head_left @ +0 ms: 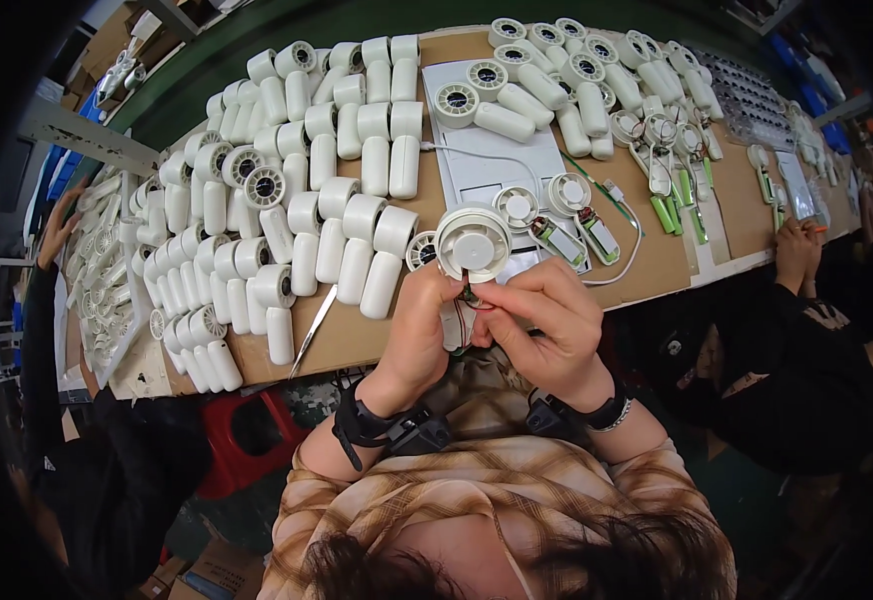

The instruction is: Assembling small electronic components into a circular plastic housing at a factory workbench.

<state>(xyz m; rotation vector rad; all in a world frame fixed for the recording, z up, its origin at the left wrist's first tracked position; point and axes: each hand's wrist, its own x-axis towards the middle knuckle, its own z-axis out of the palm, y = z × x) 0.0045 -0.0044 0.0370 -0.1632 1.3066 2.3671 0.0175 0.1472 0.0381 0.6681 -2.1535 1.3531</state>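
Close in front of me, an unfinished white handheld fan [474,245] has its round head tilted up. My left hand [419,325] is closed around it just below the head, where the handle is open and thin red and dark wires show. The fingertips of my right hand [549,322] pinch a red wire [483,307] at the same spot. Part of the handle's inside is hidden behind my fingers. Just beyond my right hand lie two more opened fans [559,240] with circuit boards and green cells exposed.
Rows of closed white fans [357,130] cover the table's left and back. Tweezers [315,330] lie near the front edge. A white cable [639,228] curls at right. A bin of white parts [139,325] stands far left. Co-workers sit on both sides; a red stool [242,445] is left.
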